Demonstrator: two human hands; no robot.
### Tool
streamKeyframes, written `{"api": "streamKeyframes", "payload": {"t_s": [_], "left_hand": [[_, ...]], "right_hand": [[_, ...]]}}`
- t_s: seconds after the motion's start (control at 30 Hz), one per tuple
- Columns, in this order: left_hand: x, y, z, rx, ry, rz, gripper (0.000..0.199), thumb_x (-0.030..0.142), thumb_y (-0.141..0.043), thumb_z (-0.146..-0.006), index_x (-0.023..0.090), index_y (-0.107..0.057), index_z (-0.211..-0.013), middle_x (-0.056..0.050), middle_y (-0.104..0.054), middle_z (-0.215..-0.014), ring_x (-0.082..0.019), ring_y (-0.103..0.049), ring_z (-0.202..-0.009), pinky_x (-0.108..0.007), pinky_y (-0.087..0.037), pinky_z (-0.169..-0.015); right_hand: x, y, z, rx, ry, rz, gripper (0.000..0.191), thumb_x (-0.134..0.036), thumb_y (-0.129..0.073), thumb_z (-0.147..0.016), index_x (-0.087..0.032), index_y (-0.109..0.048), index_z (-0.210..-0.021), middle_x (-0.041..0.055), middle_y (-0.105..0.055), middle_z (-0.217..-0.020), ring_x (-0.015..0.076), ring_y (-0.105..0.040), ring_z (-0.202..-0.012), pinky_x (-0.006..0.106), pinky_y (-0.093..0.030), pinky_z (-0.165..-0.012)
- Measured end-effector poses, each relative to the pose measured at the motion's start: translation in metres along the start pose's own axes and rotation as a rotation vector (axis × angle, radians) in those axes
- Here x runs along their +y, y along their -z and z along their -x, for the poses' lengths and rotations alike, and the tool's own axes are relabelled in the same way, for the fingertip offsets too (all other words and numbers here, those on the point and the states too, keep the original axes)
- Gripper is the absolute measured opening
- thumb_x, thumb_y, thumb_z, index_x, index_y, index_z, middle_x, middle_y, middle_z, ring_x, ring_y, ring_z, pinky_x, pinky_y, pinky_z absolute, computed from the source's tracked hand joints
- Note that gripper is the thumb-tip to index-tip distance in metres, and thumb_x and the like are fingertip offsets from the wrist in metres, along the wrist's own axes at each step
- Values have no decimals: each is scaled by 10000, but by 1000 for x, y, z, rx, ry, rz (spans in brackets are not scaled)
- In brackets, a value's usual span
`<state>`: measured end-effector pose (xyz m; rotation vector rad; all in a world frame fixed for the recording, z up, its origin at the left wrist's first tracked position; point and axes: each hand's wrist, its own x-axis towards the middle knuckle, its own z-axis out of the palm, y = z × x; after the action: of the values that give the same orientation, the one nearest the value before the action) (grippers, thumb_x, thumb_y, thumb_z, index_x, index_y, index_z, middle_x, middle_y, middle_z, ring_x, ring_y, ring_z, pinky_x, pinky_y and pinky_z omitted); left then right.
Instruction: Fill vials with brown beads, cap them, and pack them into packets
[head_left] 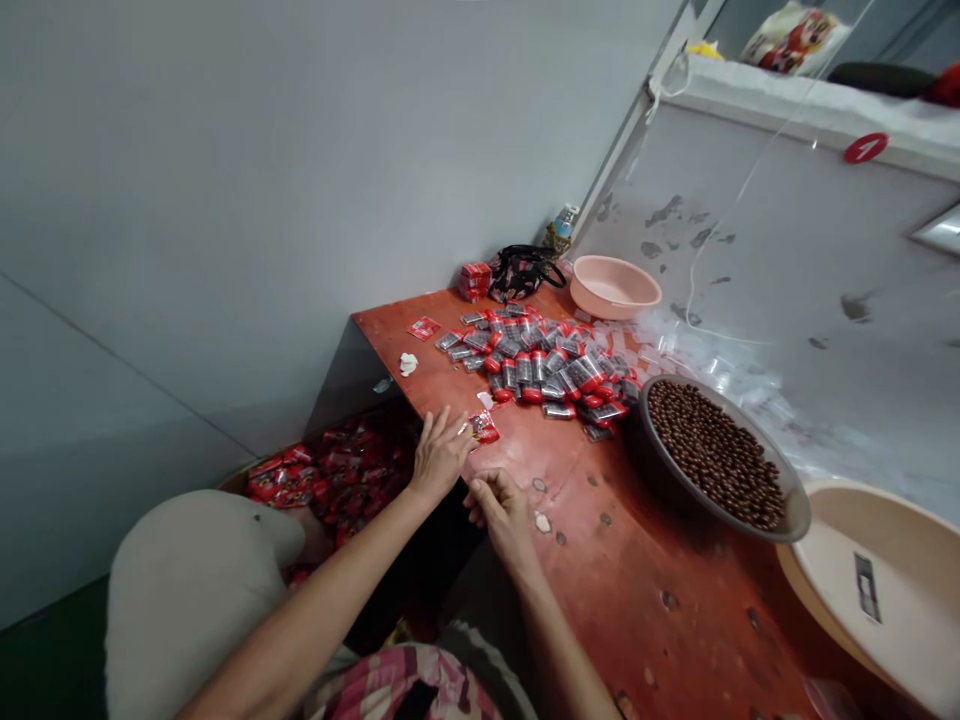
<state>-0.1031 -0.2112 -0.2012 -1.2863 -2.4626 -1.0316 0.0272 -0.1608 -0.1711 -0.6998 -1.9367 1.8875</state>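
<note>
My left hand (439, 455) rests at the table's edge with its fingers spread, close to a torn red sachet (484, 427). Just below it, my right hand (502, 515) has its fingers curled together, with nothing visible in them. The red-stained wooden table (622, 570) carries a loose heap of small clear tubes with red caps (536, 365), filled with something dark. Beyond my hands, a grey bowl (652, 450) is heaped with round brown balls. Another red sachet (424, 328) and a white scrap (408, 364) lie near the far edge.
Red packets fill a container (330, 470) below the table's left edge, beside a pale sack (187, 600). A pink basin (613, 287), black patterned bag (521, 270) and red boxes (474, 281) stand at the far end. A large beige basin (877, 590) sits at lower right.
</note>
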Motion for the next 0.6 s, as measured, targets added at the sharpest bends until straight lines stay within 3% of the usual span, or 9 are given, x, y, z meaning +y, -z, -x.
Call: {"api": "streamKeyframes", "payload": {"t_s": [0.1, 0.27, 0.37, 0.5, 0.6], "left_hand": [[-3, -7, 5, 58, -20, -10, 253, 271, -483, -808, 230, -624, -1014, -58, -584, -1150, -270, -395, -1183, -546, -177, -1001], [2, -3, 7, 144, 11, 123, 253, 260, -468, -815, 206, -631, -1001, -73, -605, -1114, -260, -432, -1156, -529, -234, -985], [12, 10, 9, 157, 61, 348, 264, 251, -514, -786, 223, -622, -1025, -62, -607, -1113, -241, -429, -1161, -478, -235, -1005], [21, 34, 14, 93, 371, 746, 343, 272, -612, -707, 239, -614, -1048, -53, -641, -1055, -232, -560, -1001, -343, -398, -897], [18, 45, 16, -98, 632, 1045, 241, 304, -665, -640, 186, -683, -849, -36, -697, -797, -229, -630, -788, -295, -490, -713]], "right_hand": [[-1, 10, -14, 52, 53, 72, 182, -344, -516, -783, -166, -550, -802, -4, -594, -643, 92, -525, -503, 190, -405, -458], [-3, 15, -48, 218, 120, 12, 347, -312, -589, -726, -190, -508, -1041, 67, -596, -1016, 177, -569, -897, 295, -470, -729], [-9, 10, -60, 187, 89, -202, 385, -287, -598, -716, -197, -469, -1067, 59, -621, -971, 167, -600, -843, 305, -482, -723], [-22, 7, -62, 58, 31, -334, 377, -214, -668, -638, -186, -498, -973, 1, -655, -754, 133, -621, -629, 274, -493, -629], [-27, 8, -63, -85, -44, -329, 396, -205, -715, -566, -167, -505, -899, -11, -655, -672, 140, -616, -563, 281, -494, -588]]}}
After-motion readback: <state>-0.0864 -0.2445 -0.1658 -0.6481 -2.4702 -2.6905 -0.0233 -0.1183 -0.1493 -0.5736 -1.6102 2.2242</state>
